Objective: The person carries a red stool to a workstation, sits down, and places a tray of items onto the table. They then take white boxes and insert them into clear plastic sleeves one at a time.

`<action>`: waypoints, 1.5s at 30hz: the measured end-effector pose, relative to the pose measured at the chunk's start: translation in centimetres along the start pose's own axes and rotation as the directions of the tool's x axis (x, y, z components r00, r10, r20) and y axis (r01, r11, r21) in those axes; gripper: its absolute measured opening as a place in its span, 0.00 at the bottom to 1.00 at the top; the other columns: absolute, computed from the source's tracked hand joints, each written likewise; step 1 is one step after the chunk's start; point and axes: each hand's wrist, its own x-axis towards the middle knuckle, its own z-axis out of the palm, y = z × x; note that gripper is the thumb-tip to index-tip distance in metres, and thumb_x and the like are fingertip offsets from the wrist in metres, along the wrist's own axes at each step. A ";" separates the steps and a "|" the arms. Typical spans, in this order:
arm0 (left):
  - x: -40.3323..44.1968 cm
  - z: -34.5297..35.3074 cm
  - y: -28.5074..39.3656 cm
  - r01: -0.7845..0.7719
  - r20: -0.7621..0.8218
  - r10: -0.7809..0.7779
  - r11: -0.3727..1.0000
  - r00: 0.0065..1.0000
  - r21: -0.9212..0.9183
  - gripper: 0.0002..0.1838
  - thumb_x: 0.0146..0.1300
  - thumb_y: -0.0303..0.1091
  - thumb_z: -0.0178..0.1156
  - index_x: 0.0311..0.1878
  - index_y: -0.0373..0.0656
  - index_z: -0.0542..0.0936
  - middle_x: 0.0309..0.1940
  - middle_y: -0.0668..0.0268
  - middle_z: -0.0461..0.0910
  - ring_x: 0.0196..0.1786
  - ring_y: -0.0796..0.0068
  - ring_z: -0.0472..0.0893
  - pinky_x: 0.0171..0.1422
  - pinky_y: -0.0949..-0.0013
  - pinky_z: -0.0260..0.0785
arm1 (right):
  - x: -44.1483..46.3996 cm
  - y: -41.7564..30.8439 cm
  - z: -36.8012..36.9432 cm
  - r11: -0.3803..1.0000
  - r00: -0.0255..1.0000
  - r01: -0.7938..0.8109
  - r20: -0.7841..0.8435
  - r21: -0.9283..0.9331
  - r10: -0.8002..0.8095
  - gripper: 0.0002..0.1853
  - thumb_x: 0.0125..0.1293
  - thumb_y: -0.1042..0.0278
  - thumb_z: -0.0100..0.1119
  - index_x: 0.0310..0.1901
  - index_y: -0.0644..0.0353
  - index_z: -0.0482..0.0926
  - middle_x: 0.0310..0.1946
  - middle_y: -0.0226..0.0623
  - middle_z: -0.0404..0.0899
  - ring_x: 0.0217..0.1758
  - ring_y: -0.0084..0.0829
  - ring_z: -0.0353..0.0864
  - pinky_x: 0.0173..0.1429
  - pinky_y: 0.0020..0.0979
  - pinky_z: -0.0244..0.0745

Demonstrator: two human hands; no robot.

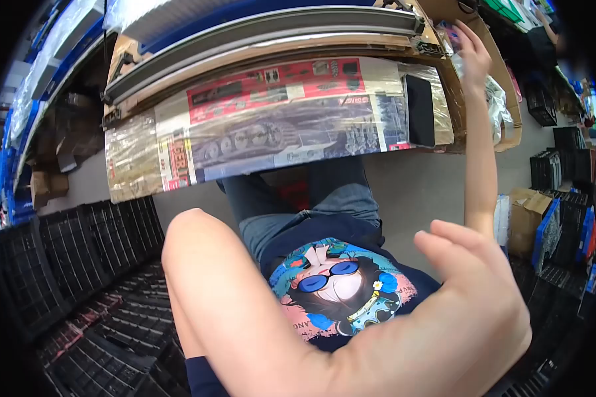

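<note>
The right hand [475,65] is over a box [508,137], its fingers apart. Shiny plastic [500,102] is in the box, just below that hand. The left hand [460,301] is close up and blurry, so I can't tell if it holds anything. A phone [420,109] lies on the table [132,149] beside the box.

We count one tabletop [245,162], with one dark phone [419,109] on it near its right end and one long metal bar [265,50] along its far edge. Right of the tabletop we find one open cardboard box [508,135]. We see two hands: the right hand [473,58] beside the tabletop's right end, the left hand [467,264] nearer us than the tabletop. To its near left, the black crates [89,245] overlap too much for us to count.
</note>
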 end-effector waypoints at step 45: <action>-9.3 14.0 -16.3 0.141 -0.303 -0.817 0.418 0.490 -0.898 0.28 0.63 0.30 0.61 0.66 0.39 0.67 0.62 0.57 0.71 0.61 0.66 0.74 0.64 0.66 0.65 | -5.5 -20.6 10.1 0.908 0.885 0.416 -0.206 -0.055 -0.418 0.18 0.74 0.65 0.42 0.32 0.65 0.80 0.26 0.37 0.82 0.28 0.25 0.79 0.35 0.27 0.72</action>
